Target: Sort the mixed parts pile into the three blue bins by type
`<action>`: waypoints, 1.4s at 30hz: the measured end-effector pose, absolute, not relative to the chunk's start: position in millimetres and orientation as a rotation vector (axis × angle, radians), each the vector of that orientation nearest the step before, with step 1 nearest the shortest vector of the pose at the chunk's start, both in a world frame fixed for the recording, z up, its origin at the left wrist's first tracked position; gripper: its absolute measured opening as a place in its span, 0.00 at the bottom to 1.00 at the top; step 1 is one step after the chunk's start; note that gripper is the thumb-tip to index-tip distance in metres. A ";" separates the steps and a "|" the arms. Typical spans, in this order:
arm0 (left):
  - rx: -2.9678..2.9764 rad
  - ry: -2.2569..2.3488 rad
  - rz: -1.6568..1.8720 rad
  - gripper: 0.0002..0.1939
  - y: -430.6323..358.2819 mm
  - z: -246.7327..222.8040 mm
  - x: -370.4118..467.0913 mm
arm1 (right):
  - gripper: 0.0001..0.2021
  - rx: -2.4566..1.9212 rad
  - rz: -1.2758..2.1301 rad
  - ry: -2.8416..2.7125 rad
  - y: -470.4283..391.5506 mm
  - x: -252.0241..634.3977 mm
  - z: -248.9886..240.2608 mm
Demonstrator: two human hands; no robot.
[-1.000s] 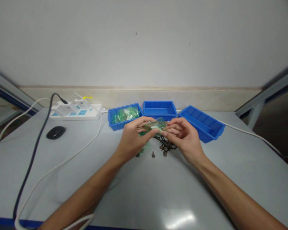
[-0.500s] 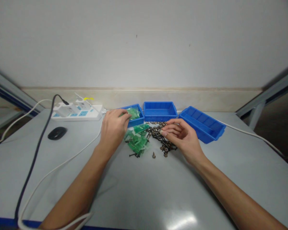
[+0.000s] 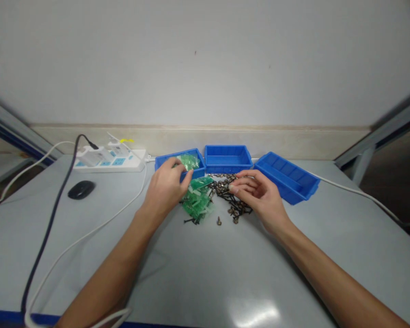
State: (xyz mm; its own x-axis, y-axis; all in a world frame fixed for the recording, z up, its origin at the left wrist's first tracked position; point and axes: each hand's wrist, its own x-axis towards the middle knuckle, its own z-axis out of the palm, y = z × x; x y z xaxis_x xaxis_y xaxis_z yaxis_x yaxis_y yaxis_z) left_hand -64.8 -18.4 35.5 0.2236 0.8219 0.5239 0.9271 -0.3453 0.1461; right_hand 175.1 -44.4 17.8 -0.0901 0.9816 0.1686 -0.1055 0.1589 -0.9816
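Note:
My left hand (image 3: 169,184) hangs at the front edge of the left blue bin (image 3: 200,172), thumb and fingers apart, with nothing visible between them. Inside that bin lie green packets (image 3: 190,161). Just in front of it is a pile of green packets (image 3: 196,202) with a few dark screws. My right hand (image 3: 259,193) is at the right side of a heap of dark screws (image 3: 238,207), its fingers curled and the thumb close to them; whatever the fingertips hold is too small to name. One single screw (image 3: 219,221) stands in front of the heap.
A middle blue bin (image 3: 228,169) and a right, angled blue bin (image 3: 295,198) stand along the wall. At the left are a white power strip (image 3: 133,165), a black mouse (image 3: 81,190) and a black cable (image 3: 51,228). A white cable crosses the table's left side.
My left hand has drawn back from over the left bin toward the green pile, and its thumb and fingers have parted. The right hand has hardly moved.

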 end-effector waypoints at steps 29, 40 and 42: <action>-2.533 -1.355 -1.099 0.12 -32.1 43.2 -45.0 | 0.17 -1.013 1.084 -1.380 -45.7 175.5 16.3; -3.045 -1.683 -2.020 0.14 -41.2 50.8 -23.8 | 0.14 -1.020 1.299 -1.293 -54.4 159.7 24.4; -3.050 -1.650 -2.007 0.10 -40.0 50.7 -24.0 | 0.14 -0.988 1.363 -1.276 -53.8 159.1 23.6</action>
State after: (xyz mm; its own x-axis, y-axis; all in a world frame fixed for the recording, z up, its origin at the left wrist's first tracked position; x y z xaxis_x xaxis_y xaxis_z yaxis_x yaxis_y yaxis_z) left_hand -24.0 -40.0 50.7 0.3069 0.8981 0.3150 0.1355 -0.3688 0.9196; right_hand 159.1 -53.8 23.6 -0.1841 0.9811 0.0599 -0.1246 0.0372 -0.9915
